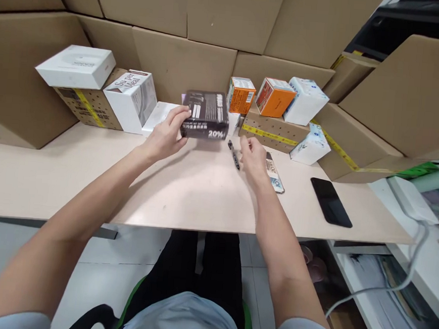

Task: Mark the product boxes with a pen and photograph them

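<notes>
dark box (205,115) at far middle of table (187,192), its left end clamped in left hand (165,136) | right hand (253,157) loose, fingers apart, empty, just right of black pen (234,155) | black phone (330,201) further right

pale table (89,174): pen (234,155), phone (331,202)

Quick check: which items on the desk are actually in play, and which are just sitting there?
In play:
left hand gripping the black box
right hand by the black pen

Lying about:
black phone
two orange boxes
white boxes
flat packet
</notes>
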Demonstrator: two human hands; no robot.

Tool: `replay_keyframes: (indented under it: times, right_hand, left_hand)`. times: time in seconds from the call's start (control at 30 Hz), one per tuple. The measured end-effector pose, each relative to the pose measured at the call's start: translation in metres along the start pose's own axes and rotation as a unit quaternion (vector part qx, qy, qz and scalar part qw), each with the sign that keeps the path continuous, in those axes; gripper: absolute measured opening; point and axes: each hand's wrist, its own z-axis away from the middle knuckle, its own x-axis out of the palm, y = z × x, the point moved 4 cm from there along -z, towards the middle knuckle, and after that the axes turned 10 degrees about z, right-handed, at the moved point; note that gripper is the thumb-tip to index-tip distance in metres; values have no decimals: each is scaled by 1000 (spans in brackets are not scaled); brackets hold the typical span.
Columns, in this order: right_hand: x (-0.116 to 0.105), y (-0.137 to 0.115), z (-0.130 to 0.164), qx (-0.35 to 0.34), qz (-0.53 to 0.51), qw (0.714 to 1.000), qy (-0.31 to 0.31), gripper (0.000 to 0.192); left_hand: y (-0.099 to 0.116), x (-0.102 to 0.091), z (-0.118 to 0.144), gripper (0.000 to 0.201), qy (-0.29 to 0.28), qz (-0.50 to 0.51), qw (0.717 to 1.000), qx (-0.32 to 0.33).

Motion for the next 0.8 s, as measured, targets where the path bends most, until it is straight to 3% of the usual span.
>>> replay_keyframes:
  times: [0.1, 0.2, 0.37, 0.5, 0.57, 0.67, 0.73, 0.8]
  right_hand:
    - [4, -2, 1, 71, -181, 976, -94, 66]
    - [3, -10, 6, 70, -269, 945, -175, 83]
    - [4, -22, 23, 28, -296, 916, -271, 68]
    - [13, -26, 29, 32, -325, 907, -265, 63]
    - [18, -26, 29, 46, -327, 913, -241, 60]
    - [23, -24, 26, 49, -314, 926, -203, 57]
    - [22, -21, 22, 31, -301, 938, -170, 60]
    - [17, -20, 20, -6, -278, 952, -127, 63]
  left_hand:
    - [-3, -1, 29, 52, -5, 81, 996, 41]
    - [-8, 8, 41, 39, -30, 157, 986, 43]
    - [-9, 14, 40, 39, -38, 159, 986, -17]
    - [-5, 9, 42, 45, 6, 166, 982, -90]
    - [-7, 11, 43, 49, 46, 224, 958, -172]
    - [-10, 26, 47, 51, 25, 375, 877, -299]
    - [-5, 35, 47, 61, -39, 465, 828, -311]
    - [2, 37, 45, 64, -81, 522, 803, -275]
